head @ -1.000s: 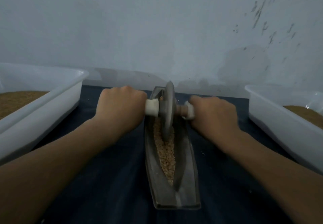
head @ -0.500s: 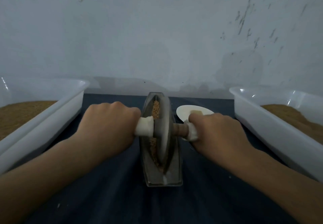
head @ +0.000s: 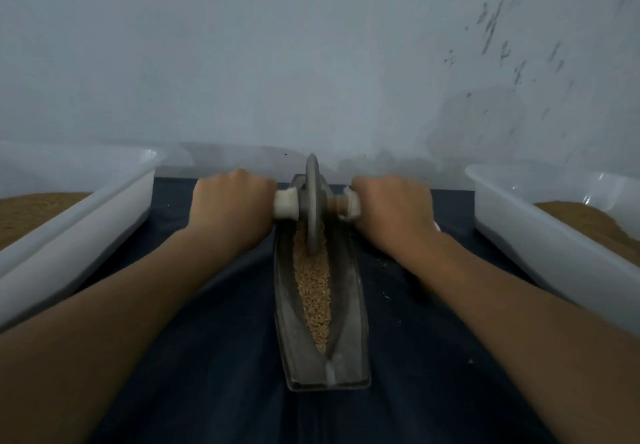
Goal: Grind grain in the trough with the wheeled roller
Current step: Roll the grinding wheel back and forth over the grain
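A long grey metal trough [head: 349,308] lies lengthwise in front of me on a dark blue cloth [head: 214,367]. Tan grain [head: 313,291] fills its narrow groove. The wheeled roller [head: 313,201], a grey disc on a cross axle with pale handle ends, stands upright in the far end of the groove. My left hand [head: 232,208] is closed around the left handle. My right hand [head: 391,208] is closed around the right handle. Both arms are stretched forward.
A white plastic tub [head: 104,215] holding brown grain stands at the left, and a second white tub [head: 540,236] with grain stands at the right. A pale wall [head: 311,63] rises close behind the trough. A few loose grains lie on the cloth right of the trough.
The roller has gone from the near end of the trough half a second ago to the far end, both hands with it, baring the grain. The white dish beside the trough is hidden.
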Action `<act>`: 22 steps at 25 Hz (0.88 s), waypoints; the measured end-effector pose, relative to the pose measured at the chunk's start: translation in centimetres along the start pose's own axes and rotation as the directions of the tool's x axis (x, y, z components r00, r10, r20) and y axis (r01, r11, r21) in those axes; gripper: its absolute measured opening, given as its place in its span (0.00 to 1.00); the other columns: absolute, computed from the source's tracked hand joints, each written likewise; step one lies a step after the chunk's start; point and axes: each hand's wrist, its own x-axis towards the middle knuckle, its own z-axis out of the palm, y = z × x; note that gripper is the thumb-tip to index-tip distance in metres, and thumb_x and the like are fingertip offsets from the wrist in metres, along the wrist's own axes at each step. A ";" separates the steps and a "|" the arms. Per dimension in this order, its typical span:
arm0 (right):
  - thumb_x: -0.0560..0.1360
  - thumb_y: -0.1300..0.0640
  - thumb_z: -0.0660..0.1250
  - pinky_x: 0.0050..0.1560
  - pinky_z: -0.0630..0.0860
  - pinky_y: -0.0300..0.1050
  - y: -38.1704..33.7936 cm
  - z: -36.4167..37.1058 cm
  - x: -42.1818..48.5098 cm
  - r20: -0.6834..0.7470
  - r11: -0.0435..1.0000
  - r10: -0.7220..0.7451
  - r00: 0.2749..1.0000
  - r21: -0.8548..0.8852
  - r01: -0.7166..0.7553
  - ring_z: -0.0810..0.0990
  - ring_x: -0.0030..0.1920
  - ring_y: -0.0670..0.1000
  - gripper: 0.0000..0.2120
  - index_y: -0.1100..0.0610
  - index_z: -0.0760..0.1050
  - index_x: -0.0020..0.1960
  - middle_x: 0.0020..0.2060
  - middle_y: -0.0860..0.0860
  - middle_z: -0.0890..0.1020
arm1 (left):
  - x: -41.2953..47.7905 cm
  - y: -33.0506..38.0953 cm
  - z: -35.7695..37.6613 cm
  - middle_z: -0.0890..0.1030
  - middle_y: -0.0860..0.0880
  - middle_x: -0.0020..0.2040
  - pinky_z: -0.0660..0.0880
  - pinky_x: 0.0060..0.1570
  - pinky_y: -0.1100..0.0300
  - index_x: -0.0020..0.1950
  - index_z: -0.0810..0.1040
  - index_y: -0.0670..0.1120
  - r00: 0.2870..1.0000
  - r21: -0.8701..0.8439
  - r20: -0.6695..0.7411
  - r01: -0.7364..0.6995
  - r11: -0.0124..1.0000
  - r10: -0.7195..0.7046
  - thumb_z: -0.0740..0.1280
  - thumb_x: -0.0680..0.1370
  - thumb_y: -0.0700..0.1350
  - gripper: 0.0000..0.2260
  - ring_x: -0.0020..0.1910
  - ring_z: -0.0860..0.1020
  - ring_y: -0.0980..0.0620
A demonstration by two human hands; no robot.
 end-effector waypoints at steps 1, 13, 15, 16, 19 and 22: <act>0.76 0.46 0.67 0.32 0.64 0.43 0.2 -0.6 -1.8 0.002 1.000 -0.005 1.000 0.006 0.005 0.76 0.35 0.53 0.06 0.48 0.74 0.46 0.36 0.47 0.77 | -1.4 -0.1 -1.0 0.70 0.52 0.35 0.64 0.33 0.56 0.44 0.74 0.52 1.000 0.008 0.017 -0.021 1.000 0.021 0.66 0.75 0.52 0.05 0.34 0.74 0.47; 0.71 0.48 0.70 0.28 0.59 0.40 0.6 1.2 -1.7 -0.069 1.000 0.026 0.997 -0.007 -0.027 0.68 0.28 0.51 0.09 0.47 0.70 0.41 0.29 0.45 0.70 | -0.3 0.5 -0.5 0.70 0.52 0.34 0.63 0.31 0.57 0.44 0.75 0.53 0.999 0.124 -0.004 -0.051 0.991 0.052 0.66 0.75 0.51 0.03 0.33 0.74 0.47; 0.73 0.48 0.70 0.33 0.66 0.44 0.5 2.1 1.5 -0.007 0.997 0.074 0.997 0.024 -0.073 0.78 0.37 0.56 0.06 0.48 0.75 0.46 0.37 0.50 0.79 | 2.1 0.5 0.4 0.69 0.50 0.34 0.63 0.32 0.56 0.46 0.78 0.52 1.000 0.084 0.003 -0.010 0.996 0.010 0.67 0.75 0.49 0.03 0.35 0.76 0.45; 0.74 0.49 0.70 0.35 0.66 0.45 0.5 2.0 2.1 -0.003 0.997 0.079 0.997 0.019 -0.079 0.80 0.40 0.57 0.06 0.49 0.76 0.47 0.40 0.51 0.80 | 2.6 0.4 0.4 0.70 0.50 0.34 0.64 0.32 0.56 0.47 0.78 0.52 1.000 0.063 0.005 -0.004 0.998 0.003 0.67 0.75 0.49 0.03 0.35 0.76 0.45; 0.76 0.47 0.67 0.34 0.65 0.44 0.2 0.4 -0.8 0.015 0.999 0.032 0.999 0.036 -0.033 0.81 0.41 0.56 0.05 0.48 0.75 0.47 0.39 0.49 0.79 | 0.2 0.4 -0.6 0.75 0.50 0.38 0.66 0.33 0.56 0.46 0.76 0.52 1.000 0.045 0.002 -0.024 0.999 0.024 0.67 0.75 0.51 0.04 0.38 0.78 0.45; 0.70 0.48 0.69 0.27 0.54 0.40 0.7 -2.8 -6.4 -0.042 0.999 -0.045 0.998 0.016 0.046 0.67 0.28 0.48 0.07 0.47 0.71 0.40 0.29 0.44 0.68 | -5.0 -0.2 -3.2 0.63 0.55 0.31 0.62 0.30 0.57 0.40 0.65 0.55 0.994 0.045 0.017 -0.106 0.993 0.105 0.67 0.71 0.56 0.12 0.31 0.72 0.49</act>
